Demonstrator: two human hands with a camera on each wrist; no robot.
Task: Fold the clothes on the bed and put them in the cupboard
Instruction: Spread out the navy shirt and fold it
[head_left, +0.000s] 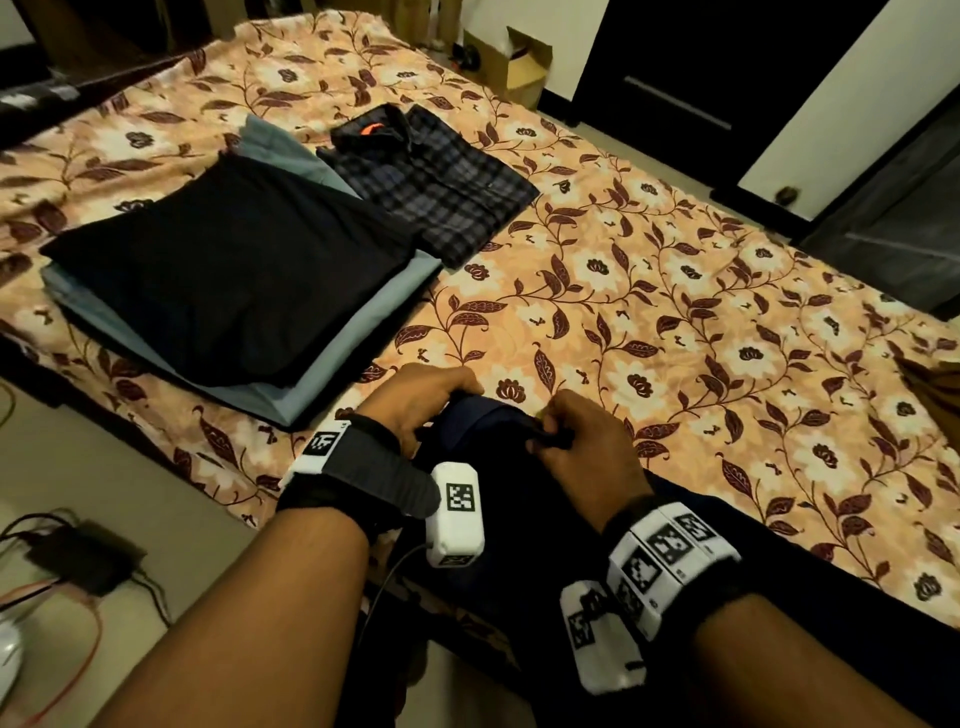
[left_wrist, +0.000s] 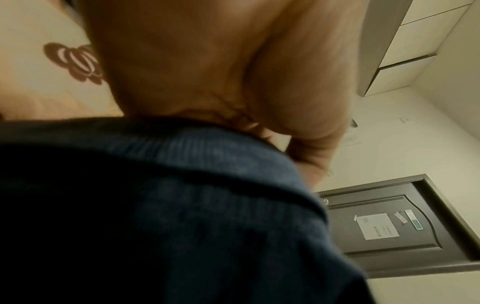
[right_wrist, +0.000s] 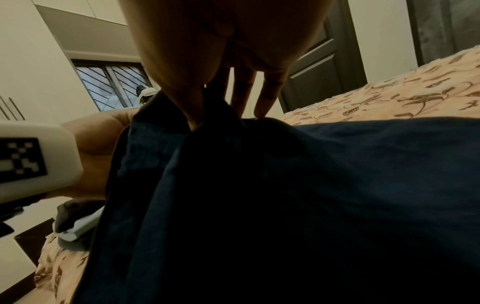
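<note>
A dark navy garment (head_left: 498, 467) lies at the near edge of the bed (head_left: 675, 322), bunched between both hands. My left hand (head_left: 421, 400) grips its ribbed edge (left_wrist: 207, 156) with fingers curled over the cloth. My right hand (head_left: 582, 441) pinches a fold of the same garment (right_wrist: 285, 185) between thumb and forefinger, its other fingers (right_wrist: 267, 96) straight. A folded stack, black on top of grey-blue (head_left: 234, 275), sits on the bed's left. A folded dark plaid shirt (head_left: 431, 176) lies behind the stack.
The cupboard's dark and white doors (head_left: 779, 93) stand beyond the bed at upper right. A cardboard box (head_left: 509, 62) sits on the floor at the far end. Cables and a black adapter (head_left: 83, 556) lie on the floor at lower left. A brown cloth (head_left: 935, 384) shows at the right edge.
</note>
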